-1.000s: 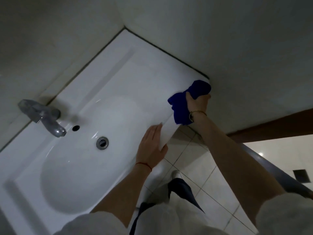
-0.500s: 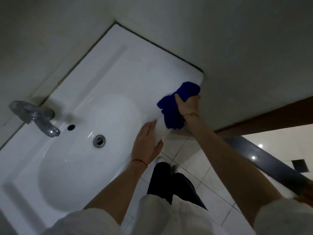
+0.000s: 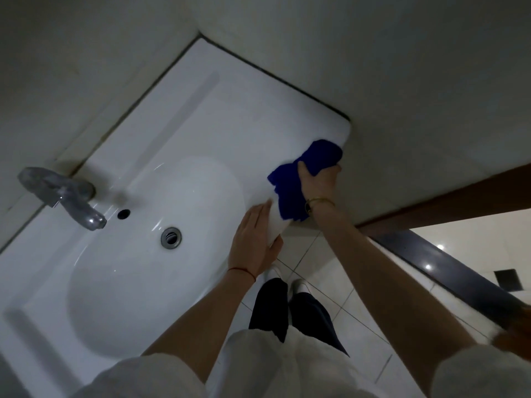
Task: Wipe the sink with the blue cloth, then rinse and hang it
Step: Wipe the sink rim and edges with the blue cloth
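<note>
Over at the far left edge of the sink (image 3: 178, 133), the grey tap (image 3: 61, 196) juts out above the basin, with the overflow hole (image 3: 123, 214) and the metal drain (image 3: 171, 237) just beside its spout. Moving right, the left hand (image 3: 254, 245) lies flat on the sink's front rim, fingers straight and together, thumb tucked under the edge, gripping nothing; a red string circles the wrist, forearm reaching up from the bottom. Next, the blue cloth (image 3: 290, 191) sits bunched on the sink's front right corner, one end draping over the front edge. The right hand (image 3: 319, 179) grips it, fingers curled into the fabric and pressing it to the rim, a gold bracelet (image 3: 320, 201) on the wrist, arm extended long from the lower right.
</note>
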